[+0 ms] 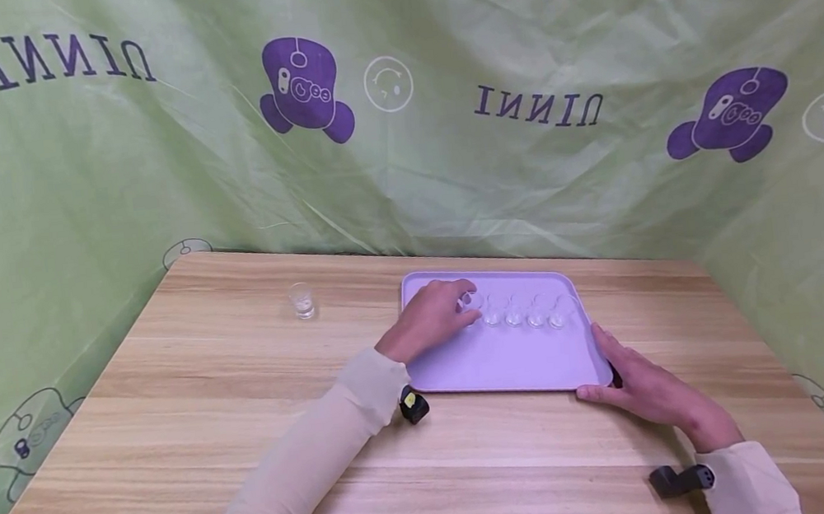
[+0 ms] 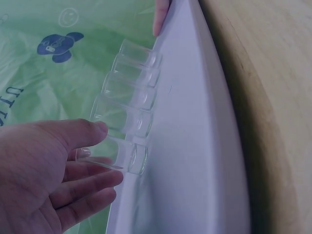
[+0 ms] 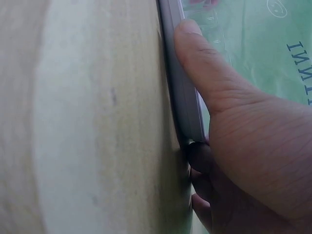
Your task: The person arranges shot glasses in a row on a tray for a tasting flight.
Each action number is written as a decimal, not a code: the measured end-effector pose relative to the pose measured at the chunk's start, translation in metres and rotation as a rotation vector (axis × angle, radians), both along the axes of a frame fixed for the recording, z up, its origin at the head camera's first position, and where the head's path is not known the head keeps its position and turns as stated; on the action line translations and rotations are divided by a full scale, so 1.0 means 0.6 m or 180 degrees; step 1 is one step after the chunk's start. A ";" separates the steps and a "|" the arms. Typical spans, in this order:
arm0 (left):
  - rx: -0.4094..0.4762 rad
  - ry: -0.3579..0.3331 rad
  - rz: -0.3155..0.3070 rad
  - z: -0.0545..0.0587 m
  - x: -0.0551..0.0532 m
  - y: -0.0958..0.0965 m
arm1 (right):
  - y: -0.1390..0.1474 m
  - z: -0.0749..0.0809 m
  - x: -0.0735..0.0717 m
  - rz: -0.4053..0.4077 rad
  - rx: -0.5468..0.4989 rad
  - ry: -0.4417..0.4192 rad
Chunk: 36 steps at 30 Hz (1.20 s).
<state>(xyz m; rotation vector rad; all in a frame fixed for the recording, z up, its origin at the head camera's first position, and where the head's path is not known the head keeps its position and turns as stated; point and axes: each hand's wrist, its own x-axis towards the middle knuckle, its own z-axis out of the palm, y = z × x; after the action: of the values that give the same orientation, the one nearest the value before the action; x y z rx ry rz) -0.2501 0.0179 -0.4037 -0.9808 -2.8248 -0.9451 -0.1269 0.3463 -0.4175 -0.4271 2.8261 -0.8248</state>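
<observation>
Several small clear glasses stand side by side in a row on a light purple tray. My left hand reaches over the tray's left part. Its thumb and fingers hold the leftmost glass, which stands at the near end of the row in the left wrist view. At the tray's front right corner, my right hand grips the edge. In the right wrist view the thumb lies along the rim, and the other fingers are partly hidden by shadow and the tray.
One more small clear glass stands on the wooden table, left of the tray. A green printed curtain hangs behind the table and at both sides. Black wrist cameras sit on both sleeves.
</observation>
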 end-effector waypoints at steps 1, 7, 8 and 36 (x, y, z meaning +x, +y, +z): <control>0.0001 -0.0004 -0.0005 0.000 0.000 0.001 | 0.000 0.000 0.000 -0.0006 -0.0002 0.0000; -0.0018 0.0017 -0.0009 -0.001 -0.001 0.005 | -0.002 0.000 -0.001 -0.0007 0.0007 0.0009; -0.0024 0.0024 -0.0003 -0.001 -0.001 0.005 | -0.002 0.000 -0.001 -0.0003 0.0006 0.0011; 0.0069 0.0047 0.0127 0.006 0.017 -0.024 | 0.001 -0.003 0.001 -0.0052 0.0039 0.0003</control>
<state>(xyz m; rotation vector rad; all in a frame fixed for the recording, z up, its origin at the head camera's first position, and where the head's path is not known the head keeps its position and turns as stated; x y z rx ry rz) -0.2397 0.0033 -0.4004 -0.9218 -2.8047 -0.9584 -0.1260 0.3466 -0.4191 -0.4031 2.8378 -0.8100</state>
